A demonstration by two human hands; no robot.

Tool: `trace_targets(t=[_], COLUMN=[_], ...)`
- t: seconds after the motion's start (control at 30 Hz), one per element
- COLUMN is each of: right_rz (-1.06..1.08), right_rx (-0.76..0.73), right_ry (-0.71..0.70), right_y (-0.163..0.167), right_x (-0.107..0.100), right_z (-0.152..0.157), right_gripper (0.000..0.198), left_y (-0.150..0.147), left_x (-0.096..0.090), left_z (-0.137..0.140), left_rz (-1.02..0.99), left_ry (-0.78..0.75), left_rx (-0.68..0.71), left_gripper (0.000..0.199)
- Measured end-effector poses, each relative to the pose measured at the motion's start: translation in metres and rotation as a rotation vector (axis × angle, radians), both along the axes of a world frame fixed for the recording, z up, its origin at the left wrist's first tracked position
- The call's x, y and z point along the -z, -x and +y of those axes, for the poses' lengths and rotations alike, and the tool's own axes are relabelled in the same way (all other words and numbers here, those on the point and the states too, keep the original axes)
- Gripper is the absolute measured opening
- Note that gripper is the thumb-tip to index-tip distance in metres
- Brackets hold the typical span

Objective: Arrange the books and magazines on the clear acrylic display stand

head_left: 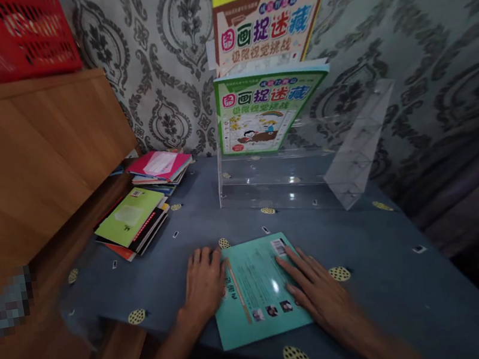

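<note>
A teal book (261,288) lies flat on the cloth-covered table in front of me, its back cover with a barcode and small portrait photos facing up. My left hand (204,279) rests at the book's left edge, fingers slightly bent and close together, not closed round it. Across the book's right side lies my right hand (312,280), flat with its fingers apart, touching the cover. Beyond the book stands a clear acrylic rack (353,152) with stepped tiers. It holds a green-bordered picture book (259,131) in front of a yellow-and-brown one (261,30), both leaning back.
To the left are a stack of books with a lime-green one (136,214) on top and another topped by a pink book (159,163). A wooden cabinet (27,134) carries a red plastic basket (34,30). The patterned wall (160,83) rises behind the table (372,328).
</note>
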State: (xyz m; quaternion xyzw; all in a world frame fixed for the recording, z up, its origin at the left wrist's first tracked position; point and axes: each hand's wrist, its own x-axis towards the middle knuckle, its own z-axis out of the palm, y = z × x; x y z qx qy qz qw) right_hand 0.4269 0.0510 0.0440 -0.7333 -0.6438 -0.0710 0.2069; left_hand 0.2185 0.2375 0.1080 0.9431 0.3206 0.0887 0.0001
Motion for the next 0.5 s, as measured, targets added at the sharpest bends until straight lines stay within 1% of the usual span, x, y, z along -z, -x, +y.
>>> trace_targets(t=[0.07, 0.17, 0.27, 0.33, 0.37, 0.43, 0.5], right_rz=[0.001, -0.031, -0.087, -0.129, -0.143, -0.173, -0.175], right_rx=[-0.081, -0.199, -0.304, -0.413, -0.474, -0.634, -0.732], right_ry=[0.054, 0.075, 0.096, 0.146, 0.17, 0.212, 0.229], right_y=[-0.008, -0.009, 0.003, 0.018, 0.028, 0.05, 0.074], right_x=[-0.013, -0.032, -0.047, -0.052, -0.054, -0.056, -0.057], right_z=[0.026, 0.076, 0.131, 0.166, 0.181, 0.207, 0.223], right_gripper=[0.048, 0.041, 0.037, 0.037, 0.037, 0.038, 0.036], left_y=[0.011, 0.034, 0.062, 0.074, 0.077, 0.076, 0.066], left_x=[-0.004, -0.013, -0.016, -0.01, -0.005, 0.005, 0.01], left_z=[-0.003, -0.007, -0.014, -0.023, -0.031, -0.052, -0.077], left_rz=[0.035, 0.115, 0.198, 0.249, 0.262, 0.26, 0.248], left_ry=[-0.043, -0.078, -0.057, -0.001, 0.044, 0.156, 0.277], left_rx=[-0.072, -0.177, -0.228, -0.238, -0.224, -0.147, 0.017], left_gripper=[0.031, 0.028, 0.029, 0.027, 0.026, 0.023, 0.024])
